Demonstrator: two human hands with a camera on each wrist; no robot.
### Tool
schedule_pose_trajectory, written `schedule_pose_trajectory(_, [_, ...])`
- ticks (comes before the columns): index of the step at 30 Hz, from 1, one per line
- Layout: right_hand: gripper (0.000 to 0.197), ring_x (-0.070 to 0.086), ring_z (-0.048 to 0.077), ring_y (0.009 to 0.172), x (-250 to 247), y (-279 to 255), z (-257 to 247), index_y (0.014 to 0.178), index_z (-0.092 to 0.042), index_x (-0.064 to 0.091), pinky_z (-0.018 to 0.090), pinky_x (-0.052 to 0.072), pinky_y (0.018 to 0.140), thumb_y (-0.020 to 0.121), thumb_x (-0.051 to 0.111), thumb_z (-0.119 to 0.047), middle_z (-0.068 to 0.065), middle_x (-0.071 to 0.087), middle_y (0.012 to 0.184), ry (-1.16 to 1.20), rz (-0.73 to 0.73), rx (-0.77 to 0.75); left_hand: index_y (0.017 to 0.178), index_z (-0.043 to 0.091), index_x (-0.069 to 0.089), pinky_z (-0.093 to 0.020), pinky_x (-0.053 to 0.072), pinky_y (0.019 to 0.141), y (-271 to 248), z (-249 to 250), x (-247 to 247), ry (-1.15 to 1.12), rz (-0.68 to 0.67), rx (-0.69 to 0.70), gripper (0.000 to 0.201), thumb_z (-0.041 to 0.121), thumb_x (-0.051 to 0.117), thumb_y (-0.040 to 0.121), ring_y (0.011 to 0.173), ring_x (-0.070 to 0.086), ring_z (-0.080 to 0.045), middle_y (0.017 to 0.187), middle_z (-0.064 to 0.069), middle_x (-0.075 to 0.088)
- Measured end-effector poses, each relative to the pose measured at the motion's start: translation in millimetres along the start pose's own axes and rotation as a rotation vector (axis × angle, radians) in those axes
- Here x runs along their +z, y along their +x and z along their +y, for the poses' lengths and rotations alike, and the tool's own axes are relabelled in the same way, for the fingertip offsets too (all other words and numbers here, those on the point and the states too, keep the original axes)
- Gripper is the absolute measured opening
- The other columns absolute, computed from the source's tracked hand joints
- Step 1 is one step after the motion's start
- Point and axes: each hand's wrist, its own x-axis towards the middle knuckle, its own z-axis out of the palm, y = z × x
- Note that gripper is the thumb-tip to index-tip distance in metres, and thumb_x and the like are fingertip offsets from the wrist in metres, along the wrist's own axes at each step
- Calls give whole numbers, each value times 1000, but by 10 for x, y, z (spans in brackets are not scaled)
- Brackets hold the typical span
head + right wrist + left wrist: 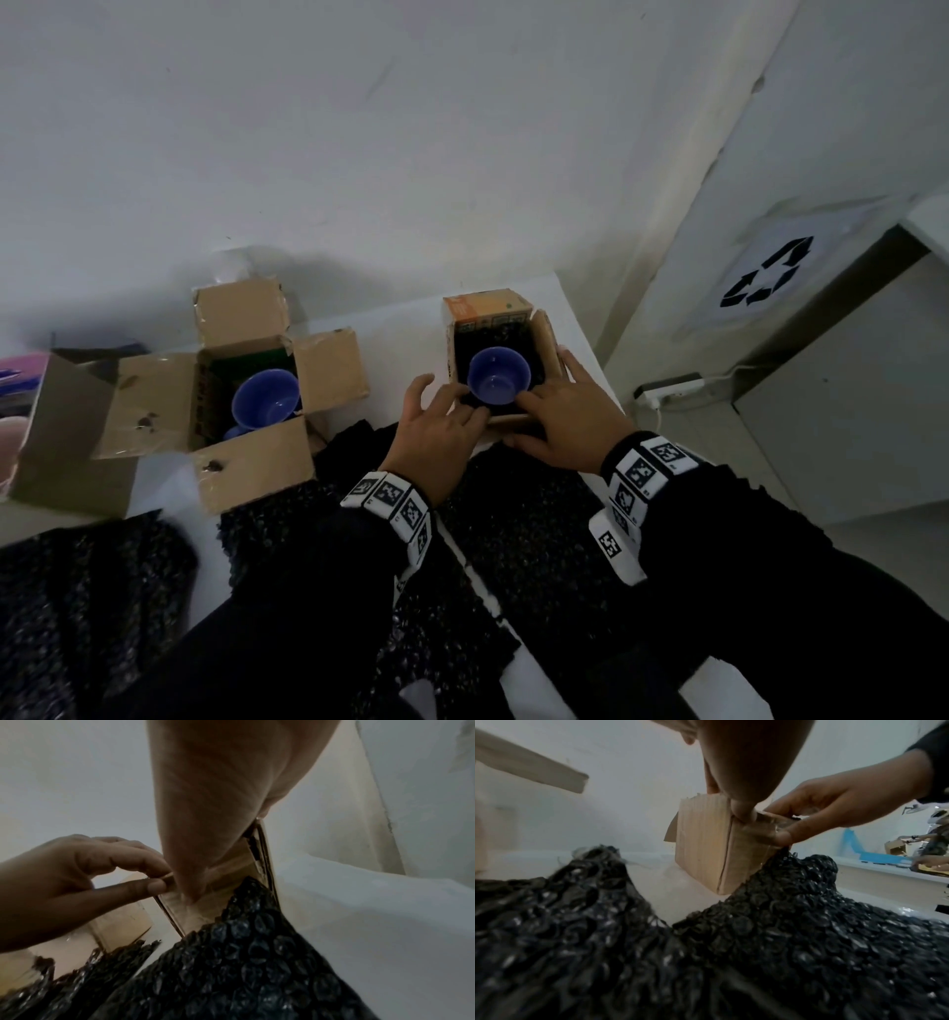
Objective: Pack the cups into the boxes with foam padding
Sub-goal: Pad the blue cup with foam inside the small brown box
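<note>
A small cardboard box [548, 343] stands at the back right of the white table, lined with black padding. A blue cup [498, 377] sits upright inside it. My left hand [457, 408] pinches the box's near-left edge between thumb and fingers [154, 885]. My right hand [536, 406] grips the near-right edge, fingers on top and thumb [782, 836] under the taped flap. A larger box [154, 401] with flaps spread open stands to the left and holds another blue cup [264, 398], tilted. Black bubble wrap [529, 519] lies in front of the boxes.
A third, open cardboard box [67, 437] stands at the far left. More black bubble wrap [82, 591] covers the table's near side. A white wall rises right behind the boxes. To the right, past the table's edge, a power strip [672, 388] lies on the floor.
</note>
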Motion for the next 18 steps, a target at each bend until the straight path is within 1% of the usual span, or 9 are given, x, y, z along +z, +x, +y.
schedule_pose_trajectory(3, [47, 59, 15, 74, -92, 125, 33, 77, -28, 52, 48, 8, 119, 93, 30, -66, -4, 64, 67, 51, -28, 52, 79, 24, 69, -53, 25, 103, 63, 31, -69, -60, -7, -43, 44, 36, 28, 94, 109, 57, -25, 79, 7, 70])
schedule_pose_trajectory(4, [44, 59, 14, 75, -131, 200, 60, 77, -27, 53, 46, 13, 117, 94, 33, -63, -5, 64, 71, 115, -3, 96, 79, 26, 70, -52, 24, 102, 125, 8, -99, -73, -22, -65, 49, 43, 26, 94, 107, 57, -22, 79, 9, 70])
schedule_pose_trajectory(6, [26, 59, 18, 86, -169, 344, 148, 86, -25, 58, 42, 27, 105, 93, 49, -48, -6, 64, 85, 183, 124, 149, 84, 29, 71, -47, 21, 102, 277, -84, -144, -83, -61, -110, 56, 50, 20, 93, 104, 55, -16, 85, 11, 69])
schedule_pose_trajectory(7, [18, 59, 21, 92, -170, 411, 192, 92, -24, 59, 40, 31, 100, 89, 56, -42, -4, 63, 93, 162, 166, 159, 88, 30, 70, -44, 21, 101, 349, -147, -155, -86, -55, -115, 54, 50, 20, 92, 104, 54, -15, 91, 11, 68])
schedule_pose_trajectory(8, [19, 58, 22, 98, -165, 470, 223, 99, -23, 60, 40, 31, 99, 87, 60, -38, -3, 62, 101, 130, 162, 164, 94, 31, 68, -42, 21, 100, 420, -215, -157, -93, -26, -113, 48, 51, 24, 91, 106, 53, -15, 99, 11, 67])
schedule_pose_trajectory(10, [36, 53, 23, 113, -133, 565, 254, 115, -21, 57, 43, 25, 107, 84, 62, -39, 0, 58, 117, 81, 35, 181, 117, 29, 61, -42, 21, 103, 536, -344, -124, -103, -22, -104, 44, 54, 37, 90, 118, 48, -16, 119, 8, 62])
schedule_pose_trajectory(12, [51, 45, 25, 126, -89, 624, 243, 127, -20, 51, 49, 13, 114, 84, 58, -46, 2, 54, 129, 11, -86, 177, 133, 25, 51, -49, 14, 109, 618, -432, -62, -68, -135, -96, 62, 64, 40, 86, 133, 37, -19, 133, 6, 55])
schedule_pose_trajectory(15, [57, 32, 33, 139, -29, 656, 214, 133, -18, 44, 60, -6, 116, 85, 45, -49, 4, 52, 136, -77, -157, 164, 134, 24, 48, -56, 5, 111, 674, -458, 22, -5, -201, -73, 74, 72, 34, 79, 139, 24, -24, 131, 7, 56])
schedule_pose_trajectory(18, [69, 27, 39, 141, -41, 703, 182, 137, -20, 38, 66, -16, 111, 79, 32, -55, 5, 58, 131, -118, -206, 180, 130, 26, 49, -60, 0, 111, 728, -404, 59, -33, -221, -122, 73, 69, 33, 74, 139, 19, -26, 127, 8, 57])
